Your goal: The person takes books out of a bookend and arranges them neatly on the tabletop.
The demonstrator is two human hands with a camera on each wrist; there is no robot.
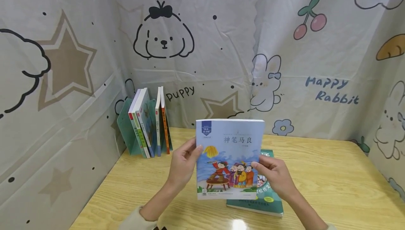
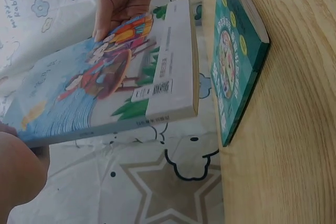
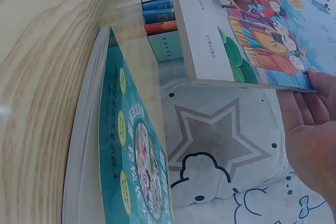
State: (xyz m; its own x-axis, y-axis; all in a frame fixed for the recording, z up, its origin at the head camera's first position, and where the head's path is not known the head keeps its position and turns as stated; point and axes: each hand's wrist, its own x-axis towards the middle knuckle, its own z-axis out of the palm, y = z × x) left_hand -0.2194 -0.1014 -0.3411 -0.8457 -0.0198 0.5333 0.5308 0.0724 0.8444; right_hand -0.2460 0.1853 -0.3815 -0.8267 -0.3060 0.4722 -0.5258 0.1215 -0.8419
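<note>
A person's two hands hold a blue storybook aloft above a green book, its illustrated front cover facing the head camera. The left hand pinches the storybook's left edge, thumb against the cover; the right hand grips the opposite edge, thumb in front and fingers behind. Each hand is drawn in to about the thickness of the volume between thumb and fingers. Both wrist views show a gap between the storybook and the green book, which lies flat on a wood-grained table; from the head, the storybook hides part of it. To the left of the green book and farther back, several books stand at a teal bookend. Beyond the green book hangs a pale curtain printed with cartoon animals, stars and cherries.
</note>
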